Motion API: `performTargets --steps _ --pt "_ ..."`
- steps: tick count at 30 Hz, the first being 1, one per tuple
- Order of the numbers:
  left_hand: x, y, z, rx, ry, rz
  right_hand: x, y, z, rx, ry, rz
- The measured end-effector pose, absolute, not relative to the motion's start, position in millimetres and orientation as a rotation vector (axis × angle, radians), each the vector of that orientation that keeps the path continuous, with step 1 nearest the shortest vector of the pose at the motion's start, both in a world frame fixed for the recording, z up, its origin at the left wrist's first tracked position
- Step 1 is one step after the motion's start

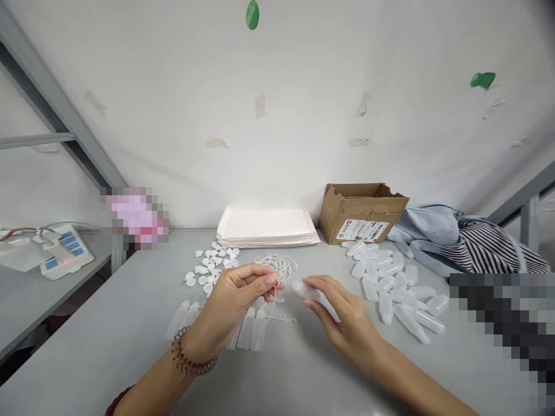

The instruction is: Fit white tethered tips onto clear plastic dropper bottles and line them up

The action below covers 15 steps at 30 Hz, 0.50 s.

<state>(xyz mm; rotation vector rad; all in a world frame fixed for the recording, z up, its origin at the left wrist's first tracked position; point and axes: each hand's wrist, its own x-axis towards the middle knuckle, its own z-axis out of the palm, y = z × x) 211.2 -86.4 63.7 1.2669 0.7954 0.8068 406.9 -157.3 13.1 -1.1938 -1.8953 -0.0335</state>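
Pinched between the thumb and forefinger of my left hand [243, 297] is a thin white strap [276, 292] that hangs down a little. My right hand [342, 309] grips a small translucent plastic bottle [306, 290] by its sides, its narrower end facing the left hand. Strap and bottle are apart. Behind the left hand lies a pile of white straps [277, 264], with small white caps [212, 266] to its left. Several translucent bottles with caps on lie in a row [251, 330] near the left wrist, partly hidden by it.
Loose translucent bottles [390, 283] are heaped at the right. Along the wall stand a stack of white padded envelopes [269, 227] and an open cardboard box [362, 214]. A light blue bag [433, 231] with striped cloth sits at the right edge. Another bench with a white device [67, 251] is at left.
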Motion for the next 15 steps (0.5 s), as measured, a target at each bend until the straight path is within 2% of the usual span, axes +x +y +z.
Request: performTargets --steps 15 --pt "222 -93 50 1.272 0.748 0.684 398 -161 11 -1.114 -1.912 -0.024"
